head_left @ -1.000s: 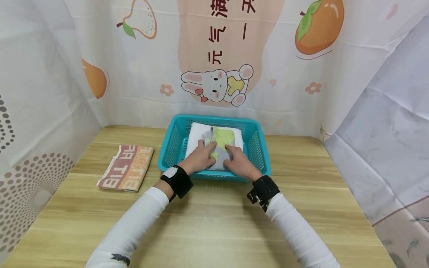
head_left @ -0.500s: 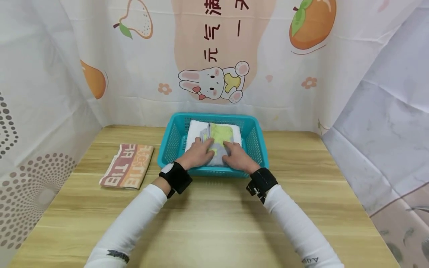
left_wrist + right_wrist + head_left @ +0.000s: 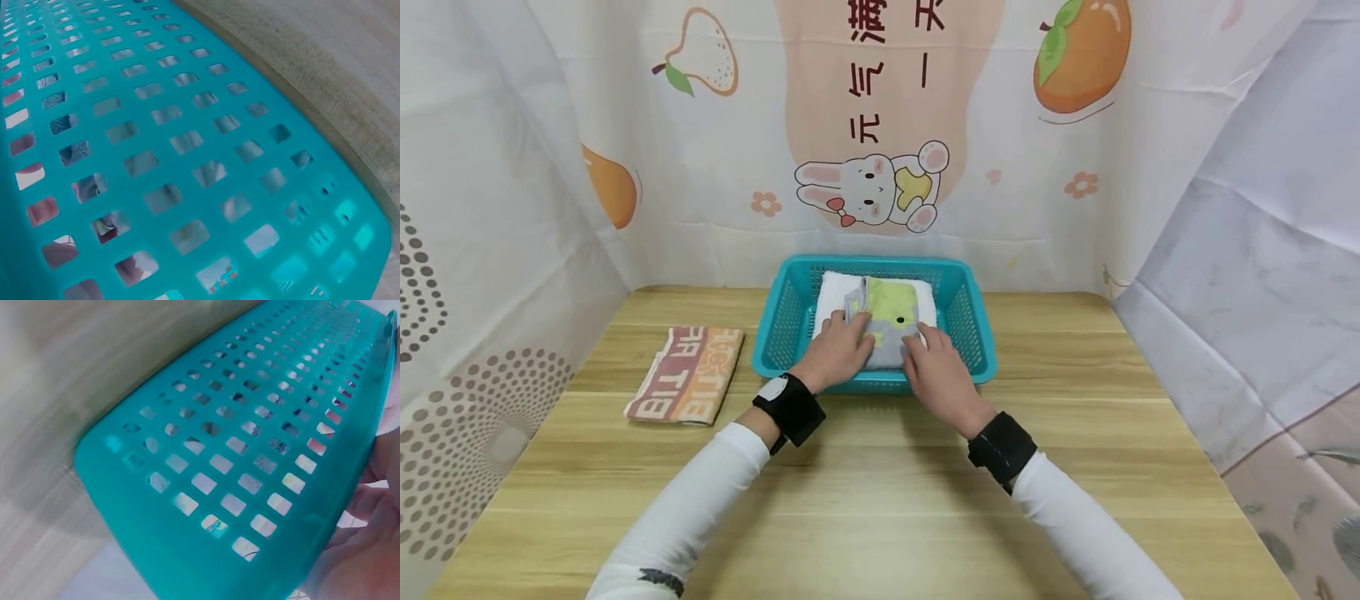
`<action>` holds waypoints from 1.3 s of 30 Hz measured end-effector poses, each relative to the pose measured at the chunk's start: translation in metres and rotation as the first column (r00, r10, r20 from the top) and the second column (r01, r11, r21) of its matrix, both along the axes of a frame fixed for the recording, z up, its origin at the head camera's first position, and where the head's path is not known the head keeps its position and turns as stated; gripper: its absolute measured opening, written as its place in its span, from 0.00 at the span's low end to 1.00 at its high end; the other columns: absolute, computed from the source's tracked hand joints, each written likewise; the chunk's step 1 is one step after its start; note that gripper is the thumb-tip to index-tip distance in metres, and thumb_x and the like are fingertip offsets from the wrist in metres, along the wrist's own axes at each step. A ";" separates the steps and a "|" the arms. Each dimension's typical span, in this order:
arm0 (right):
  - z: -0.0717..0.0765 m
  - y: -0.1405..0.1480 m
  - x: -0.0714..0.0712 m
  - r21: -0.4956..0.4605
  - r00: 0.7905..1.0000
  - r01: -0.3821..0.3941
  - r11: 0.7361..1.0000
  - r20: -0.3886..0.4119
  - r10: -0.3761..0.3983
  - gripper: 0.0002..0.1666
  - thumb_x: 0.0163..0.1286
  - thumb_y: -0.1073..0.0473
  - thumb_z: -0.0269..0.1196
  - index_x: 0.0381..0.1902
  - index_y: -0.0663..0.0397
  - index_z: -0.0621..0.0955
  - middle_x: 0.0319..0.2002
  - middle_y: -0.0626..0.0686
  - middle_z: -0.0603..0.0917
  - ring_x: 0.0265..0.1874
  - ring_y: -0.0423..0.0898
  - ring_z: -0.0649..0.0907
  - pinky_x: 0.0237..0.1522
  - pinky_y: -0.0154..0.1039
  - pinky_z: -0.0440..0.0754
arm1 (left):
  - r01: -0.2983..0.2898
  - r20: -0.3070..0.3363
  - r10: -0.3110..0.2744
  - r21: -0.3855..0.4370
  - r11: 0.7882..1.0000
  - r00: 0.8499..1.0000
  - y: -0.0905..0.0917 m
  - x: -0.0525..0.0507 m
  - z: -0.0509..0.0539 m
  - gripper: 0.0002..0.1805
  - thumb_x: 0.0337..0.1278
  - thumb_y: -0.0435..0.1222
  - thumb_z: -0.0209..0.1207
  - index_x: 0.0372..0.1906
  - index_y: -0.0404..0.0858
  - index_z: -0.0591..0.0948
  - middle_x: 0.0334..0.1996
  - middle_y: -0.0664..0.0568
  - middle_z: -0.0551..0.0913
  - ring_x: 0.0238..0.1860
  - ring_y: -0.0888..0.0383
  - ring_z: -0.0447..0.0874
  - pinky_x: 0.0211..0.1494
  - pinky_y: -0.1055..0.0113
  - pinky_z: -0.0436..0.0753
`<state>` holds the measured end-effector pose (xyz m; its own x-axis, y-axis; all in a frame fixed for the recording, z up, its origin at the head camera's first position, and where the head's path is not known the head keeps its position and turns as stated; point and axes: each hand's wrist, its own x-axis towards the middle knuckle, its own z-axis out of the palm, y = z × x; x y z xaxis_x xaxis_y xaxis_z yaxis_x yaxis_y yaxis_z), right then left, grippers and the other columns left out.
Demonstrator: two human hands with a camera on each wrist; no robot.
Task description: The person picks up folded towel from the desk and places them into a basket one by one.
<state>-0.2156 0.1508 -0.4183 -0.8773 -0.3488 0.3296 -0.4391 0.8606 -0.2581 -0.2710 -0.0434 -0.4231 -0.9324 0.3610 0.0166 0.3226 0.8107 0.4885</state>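
Observation:
A folded grey and lime-green towel point(image 3: 891, 321) lies on a folded white towel point(image 3: 927, 304) inside a turquoise plastic basket point(image 3: 981, 333). My left hand point(image 3: 837, 352) rests on the left part of the grey and green towel, fingers spread. Over its right front edge is my right hand point(image 3: 943, 379), with fingertips at the towel's side. The basket's perforated wall point(image 3: 187, 144) fills most of the left wrist view, which hides the left hand. At the right edge of the right wrist view, part of my right hand point(image 3: 369, 550) shows beyond the basket's rim.
A folded maroon and orange patterned towel point(image 3: 687, 375) lies on the wooden table point(image 3: 880, 500), left of the basket. Behind the basket hangs a white printed curtain point(image 3: 715, 183). Black straps circle both wrists.
My right hand has drawn back toward me and slightly right, uncovering a black dot on the green part of the towel. My left hand stays on the towel. The head view has shifted slightly.

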 end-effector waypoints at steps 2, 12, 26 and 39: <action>-0.002 0.000 0.006 -0.002 0.999 -0.013 1.000 -0.045 0.013 0.16 0.74 0.64 0.58 0.56 0.65 0.80 0.62 0.69 0.74 0.62 0.66 0.73 0.59 0.58 0.75 | -0.004 -0.004 0.004 0.006 1.000 1.000 -0.001 0.000 0.000 0.26 0.78 0.44 0.42 0.74 0.42 0.64 0.68 0.31 0.62 0.64 0.37 0.67 0.57 0.45 0.74; -0.010 0.000 0.034 -0.049 0.980 -0.176 0.983 -0.105 0.171 0.21 0.64 0.74 0.63 0.56 0.67 0.80 0.61 0.65 0.77 0.64 0.61 0.74 0.65 0.53 0.71 | -0.032 -0.173 0.032 0.003 0.999 0.984 -0.002 0.002 -0.001 0.24 0.77 0.40 0.44 0.71 0.35 0.67 0.58 0.33 0.76 0.49 0.41 0.81 0.47 0.49 0.81; -0.021 0.011 0.060 0.040 0.978 -0.161 0.986 -0.126 0.165 0.33 0.61 0.69 0.67 0.65 0.65 0.75 0.67 0.70 0.70 0.70 0.69 0.65 0.67 0.59 0.67 | 0.085 -0.605 -0.102 -0.056 0.995 0.790 -0.016 0.037 -0.017 0.17 0.73 0.36 0.52 0.57 0.30 0.78 0.53 0.34 0.80 0.55 0.40 0.79 0.56 0.50 0.79; -0.030 0.016 0.080 0.129 0.986 -0.140 0.982 -0.071 0.150 0.42 0.60 0.63 0.72 0.70 0.63 0.69 0.73 0.71 0.59 0.72 0.70 0.59 0.66 0.64 0.65 | 0.161 -0.465 -0.256 -0.235 0.959 0.847 -0.039 0.089 -0.036 0.31 0.74 0.42 0.53 0.75 0.37 0.64 0.75 0.37 0.58 0.77 0.42 0.51 0.75 0.45 0.56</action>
